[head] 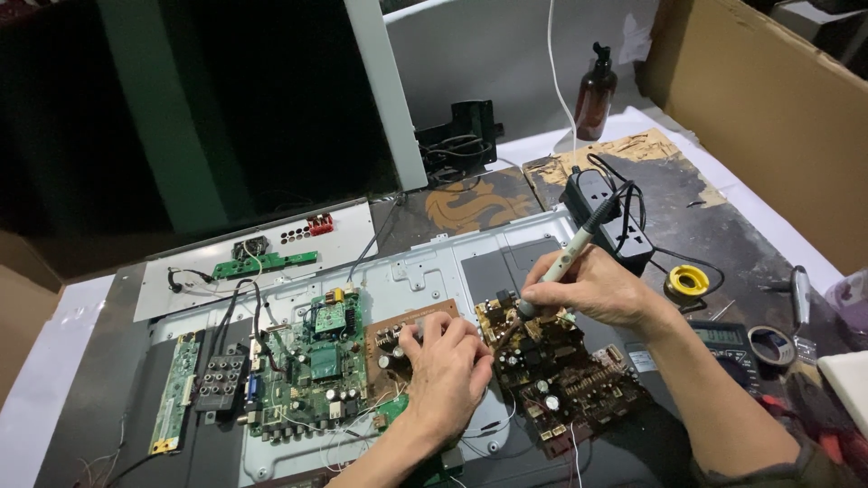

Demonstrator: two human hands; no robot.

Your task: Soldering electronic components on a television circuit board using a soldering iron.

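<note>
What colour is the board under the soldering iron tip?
Brown board, seen from the head camera.

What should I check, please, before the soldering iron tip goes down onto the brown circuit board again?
1. Grip on the soldering iron: right hand holds it like a pen; ok.
2. Brown board steadied: left hand rests on the smaller brown board beside it, not on this one; not ok.
3. Tip position: hidden behind the fingers; cannot tell.
4. Iron's cable: loops up past the power strip, free of the hands; ok.
5. Solder reel: lies on the table to the right, in neither hand; not ok.
6. Tip heat: cannot tell.
</note>
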